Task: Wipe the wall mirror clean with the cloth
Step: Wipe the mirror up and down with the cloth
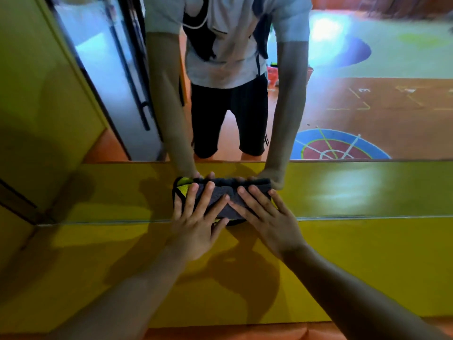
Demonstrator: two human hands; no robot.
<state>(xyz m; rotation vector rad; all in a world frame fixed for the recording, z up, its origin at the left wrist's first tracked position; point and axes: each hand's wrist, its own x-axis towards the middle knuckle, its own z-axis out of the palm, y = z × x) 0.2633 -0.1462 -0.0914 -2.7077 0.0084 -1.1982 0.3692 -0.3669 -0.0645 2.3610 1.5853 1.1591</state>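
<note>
The cloth [225, 188], dark grey with a yellow face and black hem showing at its left end, is folded into a long pad and lies flat against the mirror [367, 106], low on the glass just above its bottom edge. Its long axis runs left to right, parallel to that edge. The left hand [196, 217] presses on the left half with straight, spread fingers. The right hand [267, 217] presses on the right half the same way, and the two forefingers nearly meet at the middle. Below the mirror runs a yellow ledge [355, 266]. The glass reflects the person's arms, torso and a painted floor [343, 148].
</note>
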